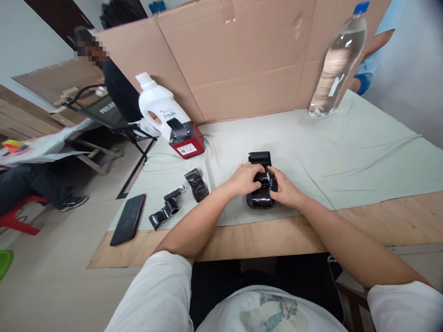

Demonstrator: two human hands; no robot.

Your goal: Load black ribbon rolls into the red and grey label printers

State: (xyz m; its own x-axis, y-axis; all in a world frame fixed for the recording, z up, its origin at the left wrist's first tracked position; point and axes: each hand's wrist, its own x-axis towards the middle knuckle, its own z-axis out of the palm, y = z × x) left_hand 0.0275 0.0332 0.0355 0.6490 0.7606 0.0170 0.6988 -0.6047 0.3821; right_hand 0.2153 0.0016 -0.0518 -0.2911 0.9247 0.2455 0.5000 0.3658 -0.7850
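In front of me lies a black handheld device (260,157) with what looks like an opened lid at its far end. A small glossy black roll (264,178) sits at its middle, and a shiny black strip (261,199) covers the near part. My left hand (246,178) has its thumb and fingers curled on the roll from the left. From the other side, my right hand (284,188) grips the device's right edge beside the roll, fingers bent. The fingers partly hide the roll.
Left of my arm lie a wrinkled black strip (197,185), a curled black piece (168,208) and a phone (128,219). Farther back stand a red-and-black box (188,143), a white jug (161,103) and a water bottle (339,69) before a cardboard partition (249,60). Other people are beyond.
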